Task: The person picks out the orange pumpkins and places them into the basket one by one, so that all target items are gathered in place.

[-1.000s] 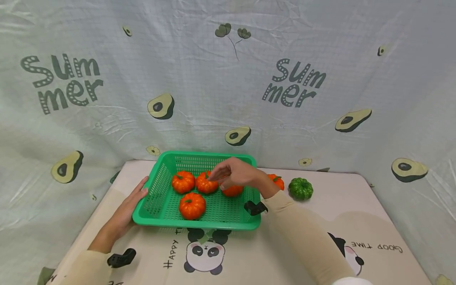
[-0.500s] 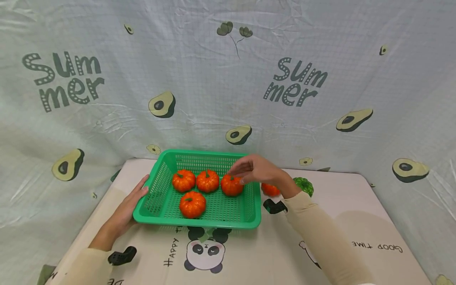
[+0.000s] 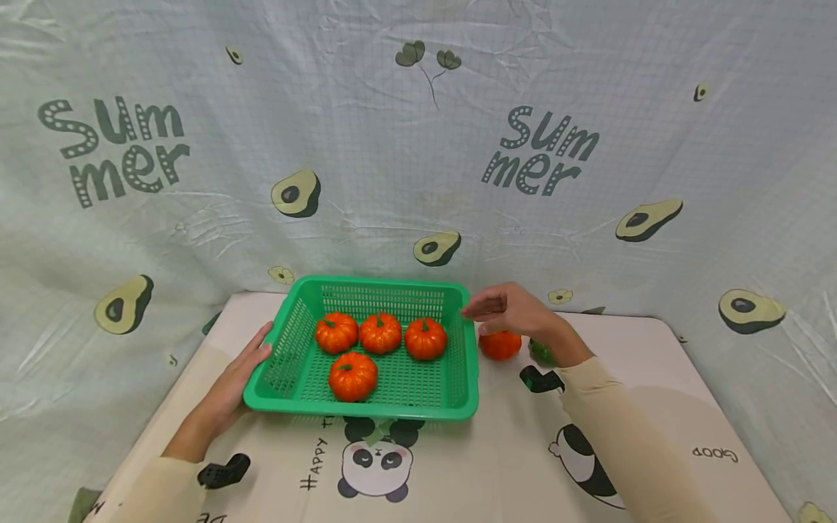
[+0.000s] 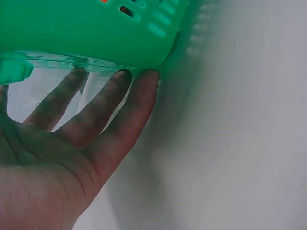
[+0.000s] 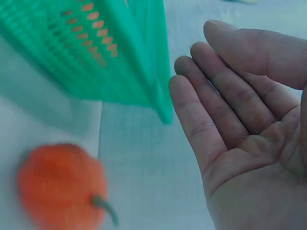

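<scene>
My left hand [image 3: 232,385] rests against the left side of a green plastic basket [image 3: 360,415]. In the left wrist view its straight fingers [image 4: 129,110] touch the basket's lower edge. Several small orange pumpkins sit inside, among them a front pumpkin [image 3: 353,377] and a right-hand pumpkin [image 3: 426,339]. My right hand [image 3: 513,309] hovers just past the basket's right rim with an empty palm and extended fingers. Below it on the table is another orange pumpkin [image 3: 500,346], also visible as a pumpkin [image 5: 62,187] with a green stem in the right wrist view.
A green pumpkin [image 3: 542,353] lies at the right, partly hidden by my right wrist. The tablecloth [image 3: 471,472] carries panda prints. Behind the table hangs a pale curtain [image 3: 366,145] with avocado and lettering prints.
My right hand has moved right, from over the pumpkins in the basket to above the orange pumpkin outside it. The left hand and basket stay where they were.
</scene>
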A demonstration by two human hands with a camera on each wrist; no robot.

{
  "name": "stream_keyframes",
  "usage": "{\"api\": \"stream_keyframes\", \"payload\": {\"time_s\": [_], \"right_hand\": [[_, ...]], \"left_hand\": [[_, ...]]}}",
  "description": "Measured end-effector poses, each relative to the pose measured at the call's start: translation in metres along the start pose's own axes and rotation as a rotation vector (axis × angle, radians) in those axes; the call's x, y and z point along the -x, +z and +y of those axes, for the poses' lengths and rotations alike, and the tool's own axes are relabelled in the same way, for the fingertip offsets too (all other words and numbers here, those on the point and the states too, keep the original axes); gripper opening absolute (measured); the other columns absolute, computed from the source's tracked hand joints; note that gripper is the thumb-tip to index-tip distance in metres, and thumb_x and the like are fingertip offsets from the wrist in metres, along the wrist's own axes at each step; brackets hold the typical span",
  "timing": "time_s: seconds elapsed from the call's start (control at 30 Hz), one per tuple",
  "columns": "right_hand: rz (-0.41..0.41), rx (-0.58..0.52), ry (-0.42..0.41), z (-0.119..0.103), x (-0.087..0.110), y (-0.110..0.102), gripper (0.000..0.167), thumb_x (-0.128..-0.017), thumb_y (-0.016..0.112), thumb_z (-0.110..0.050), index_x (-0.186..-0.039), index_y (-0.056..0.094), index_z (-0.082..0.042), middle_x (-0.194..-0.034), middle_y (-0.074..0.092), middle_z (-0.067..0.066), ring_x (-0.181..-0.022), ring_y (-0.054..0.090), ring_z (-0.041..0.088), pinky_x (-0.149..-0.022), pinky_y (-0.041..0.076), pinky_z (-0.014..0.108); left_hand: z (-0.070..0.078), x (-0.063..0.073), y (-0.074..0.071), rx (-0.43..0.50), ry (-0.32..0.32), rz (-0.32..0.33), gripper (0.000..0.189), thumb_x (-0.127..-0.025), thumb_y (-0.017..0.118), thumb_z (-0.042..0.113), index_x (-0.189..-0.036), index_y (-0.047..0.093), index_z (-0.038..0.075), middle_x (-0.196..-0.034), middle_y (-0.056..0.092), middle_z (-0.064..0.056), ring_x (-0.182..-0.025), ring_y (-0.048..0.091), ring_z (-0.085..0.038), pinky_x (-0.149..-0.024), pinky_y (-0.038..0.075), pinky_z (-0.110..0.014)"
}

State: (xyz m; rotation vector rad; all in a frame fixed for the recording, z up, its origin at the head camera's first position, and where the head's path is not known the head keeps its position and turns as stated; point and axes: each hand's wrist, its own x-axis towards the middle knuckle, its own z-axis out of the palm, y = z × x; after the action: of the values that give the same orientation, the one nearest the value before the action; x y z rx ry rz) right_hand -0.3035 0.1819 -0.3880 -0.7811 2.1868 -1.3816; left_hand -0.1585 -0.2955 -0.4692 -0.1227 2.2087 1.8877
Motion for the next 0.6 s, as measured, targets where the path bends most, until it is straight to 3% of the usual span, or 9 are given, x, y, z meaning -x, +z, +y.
{"api": "stream_keyframes", "payload": {"time_s": [0.13, 0.3, 0.6], "right_hand": [[0.045, 0.038, 0.036, 0.010, 0.009, -0.010, 0.039, -0.089, 0.073, 0.001, -0.128, 0.069, 0.004, -0.134, 0.070, 0.024, -0.128, 0.066, 0.039, -0.109, 0.051, 0.046], [0.066, 0.066, 0.067, 0.024, 0.017, -0.021, 0.048, -0.090, 0.073, 0.000, -0.136, 0.064, 0.005, -0.139, 0.066, 0.025, -0.133, 0.060, 0.044, -0.112, 0.048, 0.048], [0.122, 0.135, 0.117, 0.048, 0.026, -0.033, 0.058, -0.091, 0.074, -0.002, -0.145, 0.056, 0.005, -0.151, 0.055, 0.027, -0.145, 0.046, 0.049, -0.117, 0.040, 0.056]], "left_hand": [[-0.001, 0.001, 0.000, 0.009, -0.004, 0.002, 0.071, -0.112, 0.031, 0.055, -0.166, -0.010, 0.038, -0.176, -0.016, -0.005, -0.158, 0.005, -0.043, -0.121, 0.018, -0.067], [-0.002, 0.000, -0.001, 0.002, -0.009, 0.012, 0.071, -0.111, 0.032, 0.057, -0.167, -0.009, 0.039, -0.176, -0.016, -0.004, -0.159, 0.003, -0.042, -0.123, 0.013, -0.069], [0.000, -0.002, -0.002, -0.020, -0.004, 0.002, 0.069, -0.111, 0.030, 0.057, -0.166, -0.009, 0.040, -0.177, -0.012, -0.007, -0.155, 0.014, -0.041, -0.114, 0.032, -0.054]]}}
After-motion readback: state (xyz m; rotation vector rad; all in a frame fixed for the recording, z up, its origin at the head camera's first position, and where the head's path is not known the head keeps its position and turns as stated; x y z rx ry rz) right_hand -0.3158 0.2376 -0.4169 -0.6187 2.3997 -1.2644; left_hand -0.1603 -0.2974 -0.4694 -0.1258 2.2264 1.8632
